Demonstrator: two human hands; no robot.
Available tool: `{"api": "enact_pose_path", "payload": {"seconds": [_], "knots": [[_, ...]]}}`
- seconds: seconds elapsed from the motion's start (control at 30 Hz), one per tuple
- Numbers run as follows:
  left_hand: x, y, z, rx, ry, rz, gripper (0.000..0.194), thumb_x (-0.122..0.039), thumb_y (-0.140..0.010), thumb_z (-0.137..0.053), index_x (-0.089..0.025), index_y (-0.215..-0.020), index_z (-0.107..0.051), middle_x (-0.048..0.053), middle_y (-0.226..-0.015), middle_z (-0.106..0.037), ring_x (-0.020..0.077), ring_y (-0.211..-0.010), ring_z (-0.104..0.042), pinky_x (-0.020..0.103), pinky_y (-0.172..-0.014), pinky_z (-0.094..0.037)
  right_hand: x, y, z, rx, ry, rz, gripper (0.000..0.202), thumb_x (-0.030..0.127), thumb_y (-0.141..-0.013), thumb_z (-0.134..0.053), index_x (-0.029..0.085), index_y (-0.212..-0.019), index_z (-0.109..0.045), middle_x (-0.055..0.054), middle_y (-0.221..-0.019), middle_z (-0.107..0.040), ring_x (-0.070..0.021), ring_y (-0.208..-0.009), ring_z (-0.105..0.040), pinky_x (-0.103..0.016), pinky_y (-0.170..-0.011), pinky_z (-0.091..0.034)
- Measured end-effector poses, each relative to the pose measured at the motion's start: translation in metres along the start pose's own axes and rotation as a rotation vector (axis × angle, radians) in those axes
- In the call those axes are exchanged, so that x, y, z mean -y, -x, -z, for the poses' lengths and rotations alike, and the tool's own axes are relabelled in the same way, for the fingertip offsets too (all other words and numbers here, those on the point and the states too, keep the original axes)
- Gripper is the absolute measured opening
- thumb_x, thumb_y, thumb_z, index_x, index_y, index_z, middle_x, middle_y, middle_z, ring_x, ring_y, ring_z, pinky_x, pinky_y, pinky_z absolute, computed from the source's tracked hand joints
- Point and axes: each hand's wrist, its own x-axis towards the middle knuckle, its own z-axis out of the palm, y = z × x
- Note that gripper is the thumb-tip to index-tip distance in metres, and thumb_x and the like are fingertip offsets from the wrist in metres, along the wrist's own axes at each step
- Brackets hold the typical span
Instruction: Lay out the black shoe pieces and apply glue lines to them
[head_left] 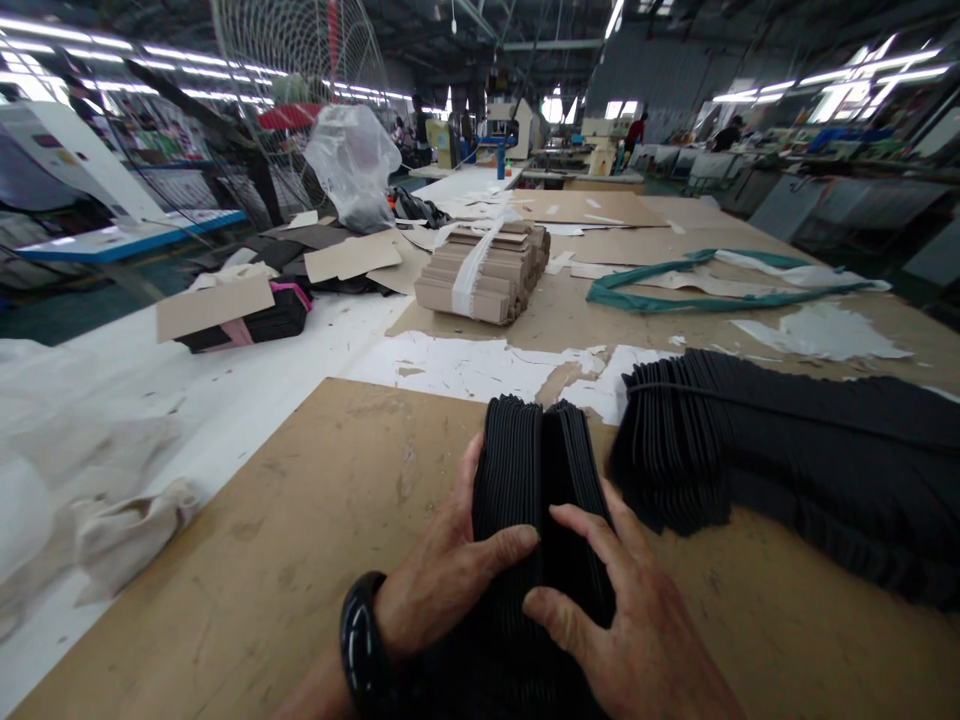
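A stack of black fabric pieces (pixel 511 470) stands on edge in front of me, parted by a gap near its right side. My left hand (pixel 465 550) grips the thicker left part, fingers along its outer side and thumb on top. Around the thinner right part is my right hand (pixel 615 580), its fingers over the top and outer side and its thumb near the gap. The lower end of the stack is dark and partly hidden by my hands. To the right lies a long row of similar black pieces (pixel 810 440), with a black strip along it.
A tied bundle of brown card strips (pixel 480 275) lies beyond my hands. A teal band loop (pixel 622 292) is at the back right. Left of the bundle sits a tied black stack (pixel 262 325) under card. White cloth (pixel 135 530) covers the left edge; a fan (pixel 300 60) stands behind.
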Motion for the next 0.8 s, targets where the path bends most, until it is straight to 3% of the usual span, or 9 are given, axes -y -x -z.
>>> {"api": "enact_pose_path", "payload": {"seconds": [0.1,0.5,0.8], "knots": [[0.0009,-0.0001,-0.0001,-0.016,-0.005,-0.01,0.086,-0.034,-0.074,-0.063,-0.024,-0.137,-0.006,0.005,-0.144,-0.026,0.0213,-0.128,-0.029,0.033,-0.104,-0.032,0.001,-0.0002,-0.0011,-0.043,-0.01,-0.011,0.045,0.042,-0.071,-0.058,0.02,-0.111,-0.057,-0.012,-0.14,-0.029,-0.0303,-0.119,-0.043,-0.046,-0.09,-0.043],[0.0051,-0.0009,0.0024,-0.033,-0.06,-0.009,0.089,-0.037,-0.072,-0.063,-0.024,-0.138,-0.006,0.008,-0.143,-0.027,0.0243,-0.126,-0.032,0.04,-0.106,-0.026,0.0,-0.0014,-0.001,-0.015,-0.011,-0.007,0.046,0.038,-0.071,-0.056,0.021,-0.114,-0.055,-0.011,-0.139,-0.03,-0.0293,-0.12,-0.042,-0.045,-0.09,-0.043],[0.001,-0.0002,0.0016,-0.02,-0.03,-0.005,0.09,-0.035,-0.072,-0.064,-0.022,-0.138,-0.005,0.007,-0.144,-0.024,0.0224,-0.128,-0.028,0.037,-0.107,-0.026,-0.0002,-0.0001,-0.0025,-0.06,0.004,0.015,0.045,0.039,-0.071,-0.057,0.021,-0.113,-0.054,-0.011,-0.137,-0.033,-0.0287,-0.12,-0.04,-0.047,-0.093,-0.04]]}}
